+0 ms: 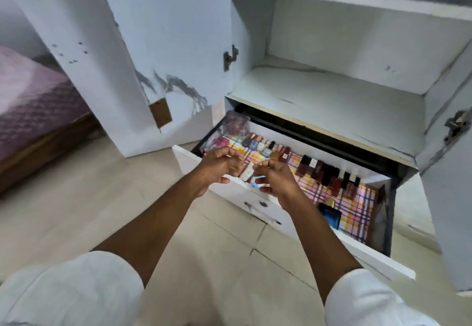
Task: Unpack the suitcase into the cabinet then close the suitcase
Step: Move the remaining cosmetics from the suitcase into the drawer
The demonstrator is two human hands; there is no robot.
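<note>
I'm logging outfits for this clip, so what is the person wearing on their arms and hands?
Both arms wear white sleeves, pushed up near the elbows, leaving the forearms bare. The left hand and right hand are bare: no gloves, watch or bracelets visible. Whether any ring is worn is too blurred to tell.

Mount: on my head, a single wide-angle view.
Facing: forward and down, over my forearms toward the open drawer (293,180) and cabinet (332,80).
Range: close, drawer at arm's reach.
Shared: nothing, one view only.
</note>
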